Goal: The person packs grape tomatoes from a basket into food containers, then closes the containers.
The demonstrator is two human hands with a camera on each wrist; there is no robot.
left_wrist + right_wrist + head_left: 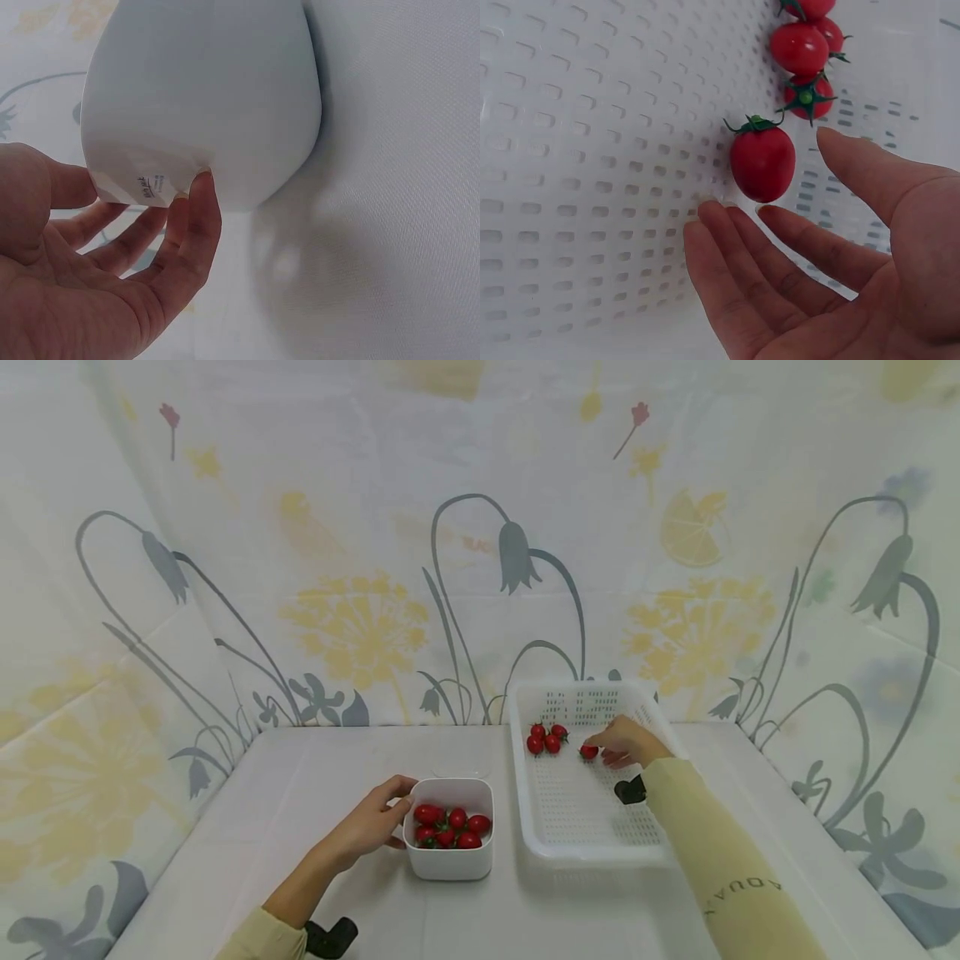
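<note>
My left hand (375,818) holds the left side of a white square container (450,864), its thumb near the rim and its fingertips against the outer wall. Several red cherry tomatoes (446,837) lie inside the container. Over in the white perforated basket (555,852), my right hand (626,742) reaches down around a single cherry tomato (763,163) with a green calyx. The right wrist view shows the thumb apart from that tomato and the fingertips just beside it, without a grip. Several other cherry tomatoes (800,49) sit grouped nearby in the basket.
Container and basket stand side by side on a white-covered table (300,785), with a narrow gap between them. A clear, round-edged item (459,770) lies behind the container, hard to make out. A flower-printed sheet (480,527) hangs behind and at both sides.
</note>
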